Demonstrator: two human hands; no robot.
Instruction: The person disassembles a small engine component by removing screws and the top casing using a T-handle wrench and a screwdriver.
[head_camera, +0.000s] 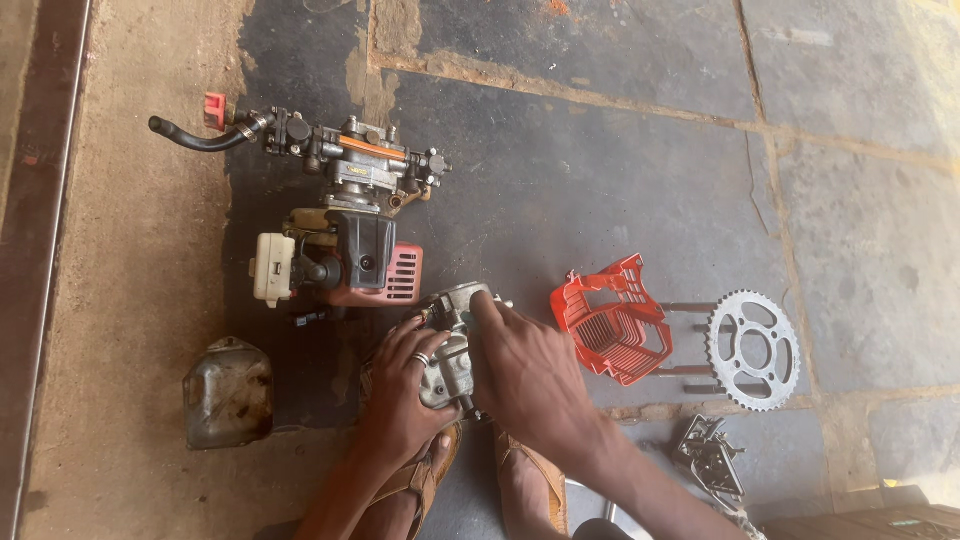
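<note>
Left hand (405, 385), right hand (525, 375) grasping metal engine part (450, 350); surface: oil-stained stone floor (600, 180)

No packages, labels, signs or screens anywhere on the stone floor (600, 180)

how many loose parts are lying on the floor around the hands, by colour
Red: 1, the plastic cover
Silver: 2, the sprocket and the small bracket
Dark grey: 1, the tank
Mixed red and black: 1, the engine with pump
Total: 5, not counting the metal part held by the left hand and right hand.
</note>
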